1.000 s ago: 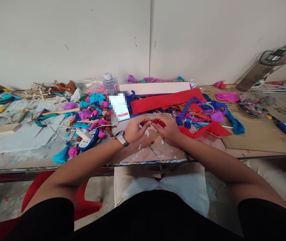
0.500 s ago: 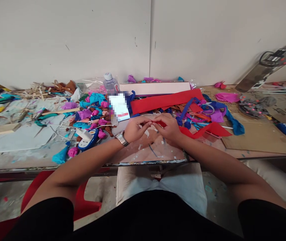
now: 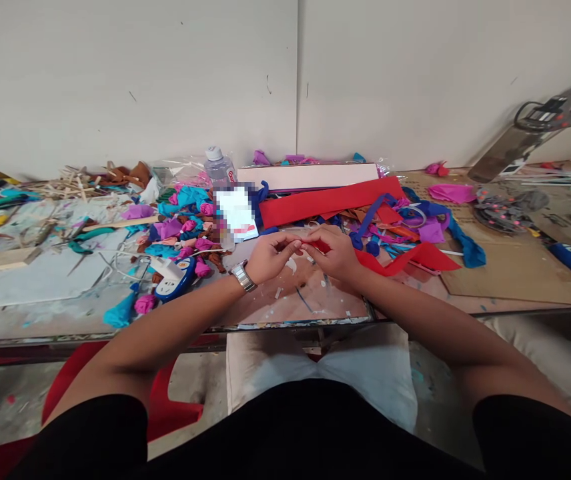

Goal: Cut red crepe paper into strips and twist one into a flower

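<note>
My left hand (image 3: pixel 273 258) and my right hand (image 3: pixel 334 253) meet fingertip to fingertip above the table's front part. Between them they pinch the end of a red crepe paper strip (image 3: pixel 390 261), which passes under my right hand and trails off to the right. Fingers cover most of the pinched end. A wider red paper piece (image 3: pixel 333 200) lies flat behind my hands. Beyond my left hand is a lit phone (image 3: pixel 237 212), tilted up, part of it blurred out.
Crumpled paper flowers (image 3: pixel 185 223) crowd the left, near a blue-and-white power strip (image 3: pixel 175 280) and a clear bottle (image 3: pixel 219 167). Blue and purple strips (image 3: pixel 430 223) lie to the right beside cardboard (image 3: pixel 515 273). Green-handled pliers (image 3: pixel 83 243) rest farther left.
Both hands stay together on the red strip, with only slight finger movement. The whole view has shifted a little.
</note>
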### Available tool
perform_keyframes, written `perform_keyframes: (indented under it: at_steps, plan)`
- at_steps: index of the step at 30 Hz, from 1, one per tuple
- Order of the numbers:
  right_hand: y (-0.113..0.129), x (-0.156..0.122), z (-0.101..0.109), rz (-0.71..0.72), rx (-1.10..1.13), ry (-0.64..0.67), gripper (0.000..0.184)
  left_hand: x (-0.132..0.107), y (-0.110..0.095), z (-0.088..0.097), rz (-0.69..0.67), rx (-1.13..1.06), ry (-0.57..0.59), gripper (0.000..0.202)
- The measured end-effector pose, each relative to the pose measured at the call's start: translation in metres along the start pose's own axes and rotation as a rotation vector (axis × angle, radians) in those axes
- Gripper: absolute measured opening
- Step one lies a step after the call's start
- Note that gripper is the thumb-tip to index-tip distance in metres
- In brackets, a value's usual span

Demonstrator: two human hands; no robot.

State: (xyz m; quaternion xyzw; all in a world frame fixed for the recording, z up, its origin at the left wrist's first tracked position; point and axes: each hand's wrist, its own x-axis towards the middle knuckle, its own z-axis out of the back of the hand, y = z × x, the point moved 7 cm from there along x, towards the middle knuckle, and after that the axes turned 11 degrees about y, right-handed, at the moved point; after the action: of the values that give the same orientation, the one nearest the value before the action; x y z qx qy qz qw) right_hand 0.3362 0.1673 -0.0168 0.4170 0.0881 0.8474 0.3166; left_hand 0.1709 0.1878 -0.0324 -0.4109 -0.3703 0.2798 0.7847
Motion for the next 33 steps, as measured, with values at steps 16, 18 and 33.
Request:
perform_keyframes:
  at_steps: [16, 18, 33]
  plan:
    - [-0.005, -0.001, -0.003, -0.032, -0.05, 0.046, 0.016, 0.002, 0.007, 0.001, 0.11, -0.049, 0.022, 0.049]
    - [-0.004, -0.001, -0.002, -0.025, -0.053, 0.043, 0.016, 0.002, 0.006, 0.001, 0.134, -0.071, 0.034, 0.05]
    - [-0.001, 0.001, -0.004, -0.006, -0.059, 0.073, 0.018, 0.004, 0.011, 0.0, 0.2, -0.193, 0.04, 0.047]
